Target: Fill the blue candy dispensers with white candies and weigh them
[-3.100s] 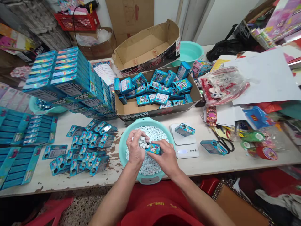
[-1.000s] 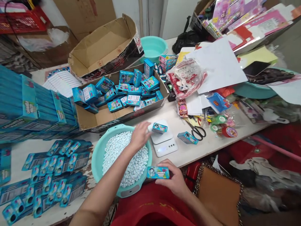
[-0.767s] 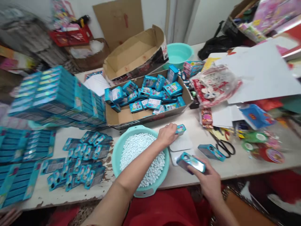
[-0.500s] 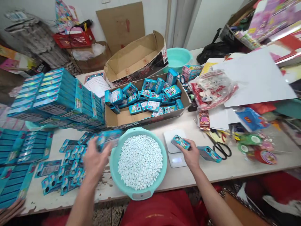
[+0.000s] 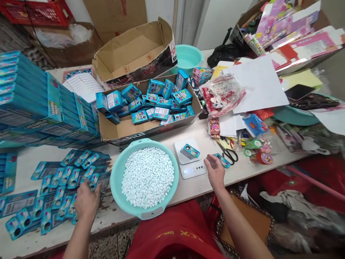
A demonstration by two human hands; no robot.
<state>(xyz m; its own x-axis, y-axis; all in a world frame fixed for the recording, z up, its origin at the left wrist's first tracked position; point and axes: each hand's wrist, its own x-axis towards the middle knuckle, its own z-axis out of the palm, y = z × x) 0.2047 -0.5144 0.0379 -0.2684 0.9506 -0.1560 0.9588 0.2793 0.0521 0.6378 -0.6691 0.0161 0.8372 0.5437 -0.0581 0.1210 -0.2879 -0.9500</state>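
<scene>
My left hand (image 5: 87, 201) is at the group of small blue boxes (image 5: 58, 176) on the left of the table. Its thumb and fingers are around the end of one blue box (image 5: 93, 181). A single small box (image 5: 190, 151) with a round hole in its end lies on the white kitchen scale (image 5: 185, 171). Just right of the scale is my right hand (image 5: 215, 172), fingers stretched out and holding nothing. Behind its fingertips lies another blue box (image 5: 224, 162), partly hidden. Between my hands stands a turquoise basin (image 5: 174, 180) full of small white pellets (image 5: 148, 178).
A cardboard tray (image 5: 151, 133) of filled-looking blue boxes stands behind the basin, a second carton (image 5: 134, 54) beyond it. Stacked blue packs (image 5: 35, 100) rise at left. Black scissors (image 5: 230, 154), tape rolls (image 5: 253, 144) and a plastic bag (image 5: 223, 91) lie at right.
My right hand has let go of a blue box, now on the scale, and drawn back right. My left hand has moved down and left to the group of boxes. The view has shifted right.
</scene>
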